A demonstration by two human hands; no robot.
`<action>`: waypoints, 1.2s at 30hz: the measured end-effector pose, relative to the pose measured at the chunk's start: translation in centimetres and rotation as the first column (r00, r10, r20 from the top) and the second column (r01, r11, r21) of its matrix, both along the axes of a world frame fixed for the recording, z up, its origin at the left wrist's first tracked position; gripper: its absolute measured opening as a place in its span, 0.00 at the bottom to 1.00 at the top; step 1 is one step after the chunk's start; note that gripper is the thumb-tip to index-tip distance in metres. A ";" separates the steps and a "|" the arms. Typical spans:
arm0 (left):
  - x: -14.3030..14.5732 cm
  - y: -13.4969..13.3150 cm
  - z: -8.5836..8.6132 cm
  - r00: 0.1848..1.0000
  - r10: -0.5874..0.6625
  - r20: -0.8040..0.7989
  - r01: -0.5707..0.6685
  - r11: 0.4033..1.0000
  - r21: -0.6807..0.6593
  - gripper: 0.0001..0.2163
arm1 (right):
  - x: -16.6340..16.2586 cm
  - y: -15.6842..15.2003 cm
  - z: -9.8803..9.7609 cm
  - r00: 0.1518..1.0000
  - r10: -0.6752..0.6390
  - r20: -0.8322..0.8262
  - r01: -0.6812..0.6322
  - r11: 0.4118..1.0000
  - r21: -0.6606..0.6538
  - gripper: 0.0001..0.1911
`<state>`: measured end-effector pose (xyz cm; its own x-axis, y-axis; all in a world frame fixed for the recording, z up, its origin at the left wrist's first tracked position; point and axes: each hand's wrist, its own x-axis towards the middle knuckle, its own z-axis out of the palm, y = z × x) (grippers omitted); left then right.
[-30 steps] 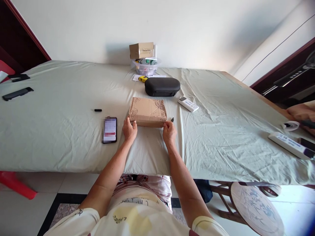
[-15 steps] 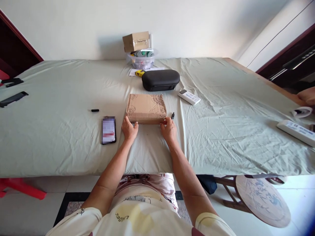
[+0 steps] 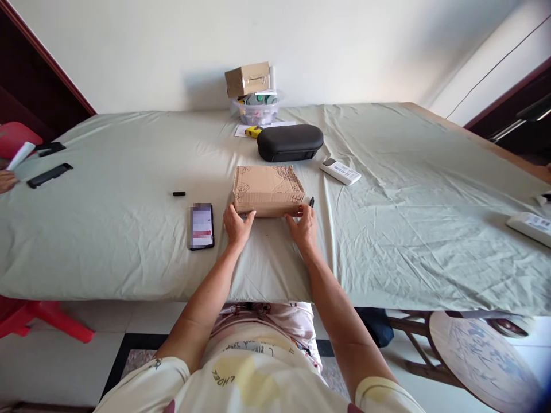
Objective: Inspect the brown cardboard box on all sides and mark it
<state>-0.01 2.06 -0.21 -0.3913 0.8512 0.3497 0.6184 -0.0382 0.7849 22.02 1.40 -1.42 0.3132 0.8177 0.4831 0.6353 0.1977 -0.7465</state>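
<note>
A closed cardboard box [image 3: 267, 189] lies flat on the cloth, with dark drawn patterns at several corners of its top. My left hand [image 3: 238, 225] grips its front left corner, thumb on the front side. At the front right corner, my right hand [image 3: 303, 227] has its thumb and fingers against the box. A black marker [image 3: 312, 202] sticks up beyond the fingers of that hand and seems tucked in them; its lower part is hidden. Left of the box lie a small black cap [image 3: 179, 194] and a phone [image 3: 202, 226] with its screen lit.
Behind the box are a black zip case [image 3: 290, 143], a yellow tape measure [image 3: 253, 132] and a plastic tub [image 3: 257, 112] topped by another carton [image 3: 247, 80]. A white remote-like device [image 3: 340, 171] lies to the right. Another person's hand [image 3: 7, 180] shows at the left edge.
The whole view has swung left, so things sit further right. My right thumb has slid inward along the box's front. Another person's hand with something white now shows at the left.
</note>
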 end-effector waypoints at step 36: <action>2.0 -1.0 0.7 0.997 -0.075 0.030 0.073 0.994 0.076 0.58 | -2.4 -0.6 0.4 0.982 -0.119 0.144 0.132 0.988 -0.083 0.54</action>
